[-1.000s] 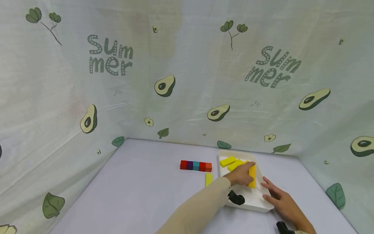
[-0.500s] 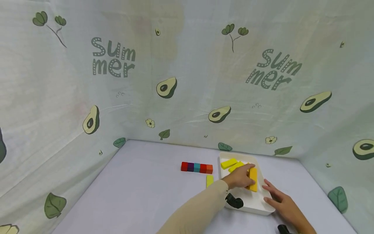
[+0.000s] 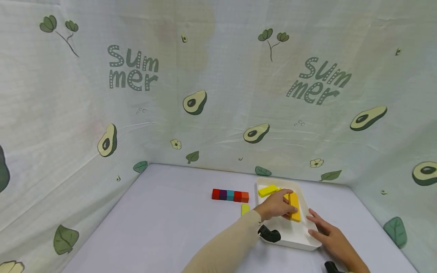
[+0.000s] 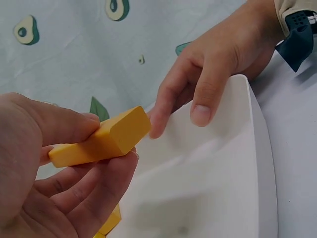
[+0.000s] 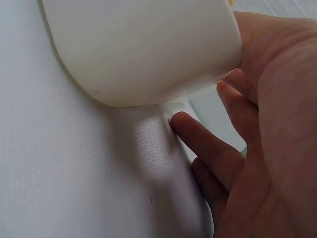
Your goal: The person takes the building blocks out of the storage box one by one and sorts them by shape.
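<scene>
In the left wrist view my left hand (image 4: 74,173) pinches a yellow-orange rectangular block (image 4: 101,141) between the thumb and fingers. The head view shows this left hand (image 3: 274,204) over the white tray (image 3: 297,240), with the held block (image 3: 295,207) tilted above the tray floor. Some yellow blocks (image 3: 268,190) lie at the tray's far end, partly hidden by the hand. My right hand (image 3: 329,237) rests against the tray's right rim. Seen from its wrist, the right hand (image 5: 233,148) has extended fingers beside the tray wall (image 5: 143,54).
Left of the tray, a row of red, purple, blue and orange cubes (image 3: 230,195) stands on the white table (image 3: 164,227). A lime-yellow block (image 3: 245,209) lies nearer, beside the left forearm (image 3: 228,242). A printed cloth (image 3: 218,76) rises behind the table.
My left hand has shifted slightly to the left, and its fingers have changed position around the block, which leans more now. The right hand stays at the tray's rim.
</scene>
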Demonstrator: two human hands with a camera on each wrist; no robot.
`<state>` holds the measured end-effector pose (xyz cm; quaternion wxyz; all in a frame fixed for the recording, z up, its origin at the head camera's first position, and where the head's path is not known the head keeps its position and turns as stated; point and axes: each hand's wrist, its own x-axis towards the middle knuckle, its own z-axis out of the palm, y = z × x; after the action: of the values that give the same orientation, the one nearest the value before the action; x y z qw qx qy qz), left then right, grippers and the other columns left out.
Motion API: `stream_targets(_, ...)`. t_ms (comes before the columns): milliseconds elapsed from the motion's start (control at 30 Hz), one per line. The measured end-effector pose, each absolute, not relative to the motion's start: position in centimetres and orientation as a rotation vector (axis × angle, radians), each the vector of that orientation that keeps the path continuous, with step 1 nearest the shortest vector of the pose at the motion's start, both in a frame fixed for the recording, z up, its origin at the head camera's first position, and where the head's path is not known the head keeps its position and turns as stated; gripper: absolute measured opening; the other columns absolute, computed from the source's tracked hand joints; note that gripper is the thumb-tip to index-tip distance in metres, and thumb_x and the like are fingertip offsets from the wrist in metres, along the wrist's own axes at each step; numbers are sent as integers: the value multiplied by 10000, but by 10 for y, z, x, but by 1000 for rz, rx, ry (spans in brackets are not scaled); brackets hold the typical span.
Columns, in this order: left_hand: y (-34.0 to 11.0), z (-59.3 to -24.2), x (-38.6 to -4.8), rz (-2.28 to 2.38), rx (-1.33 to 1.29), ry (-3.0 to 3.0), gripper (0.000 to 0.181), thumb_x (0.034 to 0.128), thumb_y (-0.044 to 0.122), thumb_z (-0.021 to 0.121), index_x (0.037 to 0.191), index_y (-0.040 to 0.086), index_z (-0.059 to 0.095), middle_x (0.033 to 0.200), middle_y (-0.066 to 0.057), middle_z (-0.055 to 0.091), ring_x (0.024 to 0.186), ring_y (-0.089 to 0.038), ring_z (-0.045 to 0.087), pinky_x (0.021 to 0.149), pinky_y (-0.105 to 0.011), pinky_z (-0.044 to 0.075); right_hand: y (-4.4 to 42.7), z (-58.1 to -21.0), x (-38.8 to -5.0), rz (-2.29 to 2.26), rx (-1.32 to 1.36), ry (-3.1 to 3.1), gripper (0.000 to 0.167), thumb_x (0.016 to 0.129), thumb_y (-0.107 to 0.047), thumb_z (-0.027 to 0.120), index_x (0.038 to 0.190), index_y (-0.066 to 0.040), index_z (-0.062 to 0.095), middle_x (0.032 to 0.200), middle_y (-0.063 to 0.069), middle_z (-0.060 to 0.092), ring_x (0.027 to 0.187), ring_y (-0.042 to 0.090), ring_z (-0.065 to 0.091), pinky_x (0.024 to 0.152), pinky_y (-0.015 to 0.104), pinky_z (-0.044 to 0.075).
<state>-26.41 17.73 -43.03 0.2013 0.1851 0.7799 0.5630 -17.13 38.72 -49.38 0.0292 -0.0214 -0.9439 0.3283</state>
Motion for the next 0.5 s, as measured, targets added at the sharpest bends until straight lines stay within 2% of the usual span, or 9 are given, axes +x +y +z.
stream_targets(133,174,-433,-265,1588,529,2135,591,870,77,781,1392,260,574,902,-5,577,652,-168,651,668,-371,600,386,-493,-170,1056,-62,-2899,646,943,-466,664,1418,-42,555,1592,141,302,1412,468,313,1064,588,334)
stream_targets(367,168,-437,-266,1612,560,2061,578,869,62,776,1390,227,589,914,-17,579,670,-172,656,616,-342,594,387,-492,-171,1095,-68,-2895,660,937,-463,672,1424,-35,545,1597,139,293,1419,473,290,1073,611,309)
stream_targets(500,162,-437,-265,1621,554,2043,580,865,56,778,1392,214,595,914,-24,583,670,-181,661,627,-364,596,388,-491,-172,1135,-63,-2884,665,936,-449,680,1427,-24,536,1598,154,281,1423,491,266,1073,651,284)
